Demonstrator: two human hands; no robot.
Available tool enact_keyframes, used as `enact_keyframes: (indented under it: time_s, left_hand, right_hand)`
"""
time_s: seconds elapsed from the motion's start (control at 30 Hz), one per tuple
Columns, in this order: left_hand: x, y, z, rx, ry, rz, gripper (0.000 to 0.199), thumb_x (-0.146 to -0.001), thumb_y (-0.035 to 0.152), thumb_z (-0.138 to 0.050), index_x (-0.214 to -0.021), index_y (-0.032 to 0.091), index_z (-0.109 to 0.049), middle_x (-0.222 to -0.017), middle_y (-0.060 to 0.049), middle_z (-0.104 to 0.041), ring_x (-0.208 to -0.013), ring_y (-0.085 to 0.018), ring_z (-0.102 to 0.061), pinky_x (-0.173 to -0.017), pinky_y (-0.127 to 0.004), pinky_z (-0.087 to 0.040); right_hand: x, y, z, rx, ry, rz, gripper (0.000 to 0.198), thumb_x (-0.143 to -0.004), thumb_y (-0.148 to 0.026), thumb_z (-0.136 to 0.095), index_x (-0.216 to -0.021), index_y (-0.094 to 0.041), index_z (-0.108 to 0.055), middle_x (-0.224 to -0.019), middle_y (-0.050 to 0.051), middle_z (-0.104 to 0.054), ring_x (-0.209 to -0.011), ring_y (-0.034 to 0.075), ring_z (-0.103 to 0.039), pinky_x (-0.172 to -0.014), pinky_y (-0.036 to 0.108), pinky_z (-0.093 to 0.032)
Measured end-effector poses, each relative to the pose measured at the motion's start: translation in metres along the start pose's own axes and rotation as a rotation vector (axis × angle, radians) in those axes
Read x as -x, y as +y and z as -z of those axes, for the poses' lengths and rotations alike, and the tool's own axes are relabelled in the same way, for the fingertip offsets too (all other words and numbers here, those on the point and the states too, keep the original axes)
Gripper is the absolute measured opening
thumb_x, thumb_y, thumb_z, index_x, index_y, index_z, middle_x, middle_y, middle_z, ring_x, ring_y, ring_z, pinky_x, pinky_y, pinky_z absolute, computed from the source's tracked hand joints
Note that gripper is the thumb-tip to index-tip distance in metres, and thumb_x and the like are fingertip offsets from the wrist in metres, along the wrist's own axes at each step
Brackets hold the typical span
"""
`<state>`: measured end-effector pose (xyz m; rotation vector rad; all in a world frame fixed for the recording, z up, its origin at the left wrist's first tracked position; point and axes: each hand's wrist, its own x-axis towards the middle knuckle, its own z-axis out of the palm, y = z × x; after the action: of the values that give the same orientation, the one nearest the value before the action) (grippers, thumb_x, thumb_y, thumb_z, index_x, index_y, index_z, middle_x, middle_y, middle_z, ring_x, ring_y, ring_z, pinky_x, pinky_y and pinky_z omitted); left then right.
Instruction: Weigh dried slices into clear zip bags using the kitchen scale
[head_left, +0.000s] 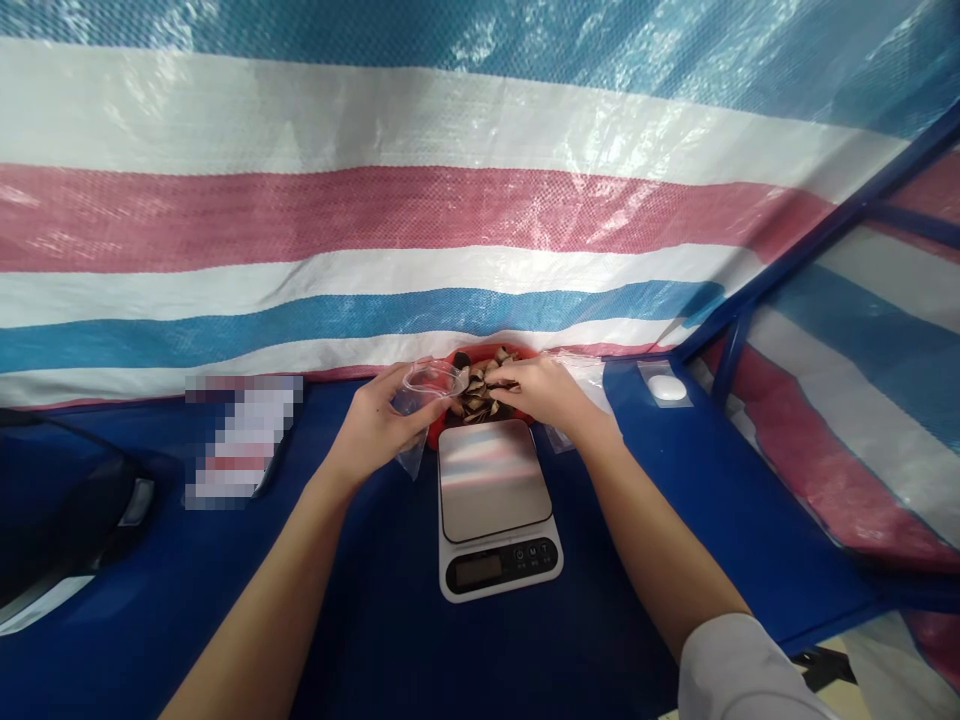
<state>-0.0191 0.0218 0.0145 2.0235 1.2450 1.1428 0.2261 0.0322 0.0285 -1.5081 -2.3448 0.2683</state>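
My left hand (382, 420) grips a clear plastic bag (410, 455), its mouth held wide and round beside the basket. Dried brown slices (478, 395), curled and dark-edged, fill a red-orange basket (435, 432) against the striped sheet. Over the right part of the basket, my right hand (541, 390) has its fingers pinched among the slices; the fingertips are partly hidden. Directly in front of the basket lies a white kitchen scale (495, 485) with a shiny plate. Nothing rests on that plate, and the display looks blank.
More clear plastic bags (585, 375) lie behind my right hand. A small bag with a white rounded object (666, 388) is farther right on the blue table (675, 480). At left are a blurred-out flat item (244, 440) and a black bag (67, 510). Striped sheeting (375, 210) walls the back.
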Motion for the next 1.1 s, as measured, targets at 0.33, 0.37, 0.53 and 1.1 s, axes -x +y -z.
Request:
enact_keyframes:
  time_s: [0.33, 0.37, 0.53, 1.1]
  left_hand:
    - [0.0, 0.001, 0.0, 0.051, -0.014, 0.044, 0.05, -0.079, 0.05, -0.076, -0.121, 0.022, -0.07, -0.116, -0.008, -0.075, -0.11, -0.03, -0.07, -0.106, -0.045, -0.051]
    - [0.0, 0.002, 0.0, 0.051, -0.014, 0.045, 0.05, -0.079, 0.05, -0.076, -0.12, 0.022, -0.07, -0.116, -0.008, -0.075, -0.11, -0.03, -0.07, -0.106, -0.046, -0.051]
    - [0.0, 0.002, 0.001, 0.042, -0.02, 0.063, 0.051, -0.08, 0.05, -0.075, -0.122, 0.022, -0.069, -0.116, -0.008, -0.075, -0.109, -0.029, -0.07, -0.106, -0.045, -0.051]
    - [-0.001, 0.003, 0.003, 0.05, -0.023, 0.017, 0.048, -0.081, 0.051, -0.075, -0.12, 0.023, -0.07, -0.116, -0.008, -0.075, -0.109, -0.028, -0.069, -0.105, -0.043, -0.052]
  right_hand:
    - [-0.003, -0.01, -0.019, 0.246, -0.102, -0.073, 0.031, -0.098, -0.037, -0.052, -0.118, -0.034, -0.075, -0.109, 0.005, -0.074, -0.099, 0.025, -0.066, -0.071, 0.032, -0.046]
    - [-0.004, -0.01, -0.02, 0.248, -0.106, -0.081, 0.03, -0.098, -0.038, -0.052, -0.115, -0.033, -0.076, -0.11, 0.006, -0.074, -0.099, 0.024, -0.066, -0.071, 0.032, -0.046]
    - [-0.005, -0.009, -0.021, 0.223, -0.084, -0.101, 0.028, -0.097, -0.036, -0.052, -0.107, -0.033, -0.078, -0.105, 0.003, -0.075, -0.098, 0.023, -0.066, -0.075, 0.032, -0.047]
    - [-0.003, -0.019, -0.038, 0.226, 0.07, -0.011, 0.034, -0.1, -0.037, -0.046, -0.116, -0.028, -0.075, -0.128, 0.003, -0.072, -0.103, 0.024, -0.066, -0.066, 0.032, -0.042]
